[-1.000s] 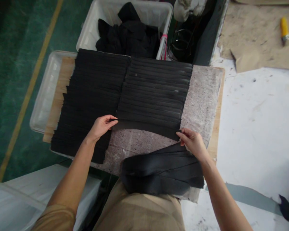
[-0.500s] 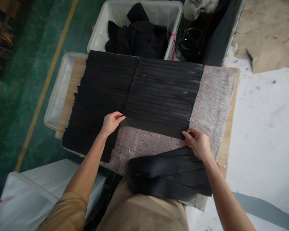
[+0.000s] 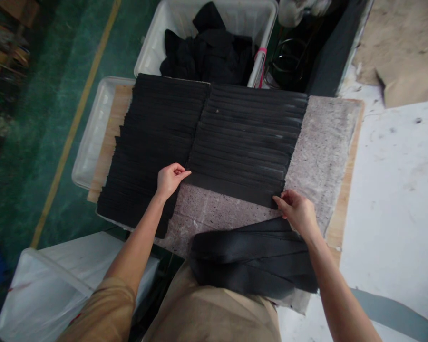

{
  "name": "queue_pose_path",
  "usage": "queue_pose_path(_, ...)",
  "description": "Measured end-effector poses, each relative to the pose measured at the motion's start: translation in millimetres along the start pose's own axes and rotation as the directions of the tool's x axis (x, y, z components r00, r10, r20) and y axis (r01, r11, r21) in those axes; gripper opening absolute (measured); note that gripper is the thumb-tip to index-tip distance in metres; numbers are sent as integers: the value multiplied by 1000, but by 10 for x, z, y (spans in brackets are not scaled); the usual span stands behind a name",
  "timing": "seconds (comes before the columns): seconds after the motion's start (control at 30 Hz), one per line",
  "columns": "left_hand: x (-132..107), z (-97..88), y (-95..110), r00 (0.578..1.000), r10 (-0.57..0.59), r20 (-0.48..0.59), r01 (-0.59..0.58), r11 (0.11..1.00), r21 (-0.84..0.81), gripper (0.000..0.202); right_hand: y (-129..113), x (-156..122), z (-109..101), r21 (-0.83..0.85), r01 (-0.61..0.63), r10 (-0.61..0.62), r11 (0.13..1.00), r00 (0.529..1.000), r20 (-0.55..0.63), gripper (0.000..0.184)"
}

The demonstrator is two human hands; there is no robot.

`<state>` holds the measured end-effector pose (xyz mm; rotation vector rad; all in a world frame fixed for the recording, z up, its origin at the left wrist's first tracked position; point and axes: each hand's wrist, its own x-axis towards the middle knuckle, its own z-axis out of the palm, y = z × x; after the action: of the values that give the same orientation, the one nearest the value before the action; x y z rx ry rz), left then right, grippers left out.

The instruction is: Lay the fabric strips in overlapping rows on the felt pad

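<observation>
A flat black strip [image 3: 231, 189] lies at the near end of a row of overlapping black strips [image 3: 248, 133]. My left hand [image 3: 171, 179] pinches its left end between thumb and fingers. At its right end, my right hand [image 3: 296, 209] has thumb and fingers closed on the corner. To the left, a second row of overlapping black strips [image 3: 151, 137] covers the board's far side. Nearer my body rests a loose pile of black strips [image 3: 249, 256]. Everything lies on a speckled grey cloth [image 3: 207, 209].
The cloth covers a wooden board [image 3: 345, 190]. Beyond it stands a white bin [image 3: 146, 52] with black pieces inside. A white tray [image 3: 87, 152] shows under the board's left end. Another white bin [image 3: 57, 285] is at lower left, and a white tabletop [image 3: 395, 190] extends right.
The whole view has shifted slightly, so everything appears a little further right. Both hands keep their pinch on the strip's ends, with no clear movement of the strip on the cloth.
</observation>
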<state>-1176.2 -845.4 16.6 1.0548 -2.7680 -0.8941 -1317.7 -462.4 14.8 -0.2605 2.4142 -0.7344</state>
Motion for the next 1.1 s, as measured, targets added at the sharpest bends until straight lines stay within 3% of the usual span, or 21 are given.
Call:
queue_pose_path(0.2, -21, 51, -23, 999, -40, -34, 38, 997, -63, 26, -41, -13, 32, -105, -25, 19, 994, 998, -62, 28)
queue_pose_path(0.43, -96, 33, -30, 997, -75, -27, 70, 983, -171, 31, -116, -254, 34, -188, 55, -91, 981, 978, -187, 41)
queue_pose_path(0.47, -135, 1, 1, 997, -67, -39, 60, 984, -167, 30, -134, -343, 42, -186, 107, -138, 977, 977, -161, 40)
queue_pose_path(0.53, -260, -71, 93, 999, -13, -48, 7, 992, -130, 26, -175, -550, 89, -185, 318, -324, 930, 946, -3, 34)
queue_pose_path(0.6, -449, -125, 212, 996, 61, 71, -52, 992, -114, 23, -213, -761, 181, -159, 568, -532, 807, 817, 222, 32)
queue_pose_path(0.63, -561, -137, 275, 975, 100, 199, -74, 988, -134, 24, -225, -851, 235, -150, 652, -593, 744, 746, 303, 35)
queue_pose_path(0.67, -679, -138, 336, 925, 147, 351, -93, 982, -166, 25, -231, -924, 288, -156, 698, -621, 699, 700, 352, 42)
queue_pose_path(0.73, -915, -113, 442, 733, 257, 630, -146, 964, -223, 29, -225, -1008, 366, -183, 722, -627, 667, 677, 385, 51)
queue_pose_path(0.8, -1114, -72, 515, 532, 331, 779, -223, 943, -249, 40, -199, -1014, 390, -170, 726, -630, 666, 670, 394, 52)
queue_pose_path(0.83, -1190, -53, 537, 477, 345, 809, -259, 934, -245, 46, -184, -995, 383, -144, 730, -636, 668, 660, 399, 50)
queue_pose_path(0.87, -1246, -37, 549, 456, 345, 820, -285, 930, -233, 50, -170, -970, 367, -112, 730, -642, 674, 654, 400, 47)
queue_pose_path(0.93, -1299, -19, 552, 462, 331, 823, -294, 932, -210, 50, -150, -912, 327, -47, 717, -646, 696, 653, 396, 43)
queue_pose_path(1.0, -1289, -16, 534, 466, 320, 825, -261, 941, -217, 44, -144, -865, 293, 2, 697, -643, 718, 661, 388, 37)
queue_pose_path(1.1, -1229, -16, 495, 435, 321, 841, -188, 946, -264, 38, -144, -828, 269, 75, 678, -650, 731, 658, 380, 30)
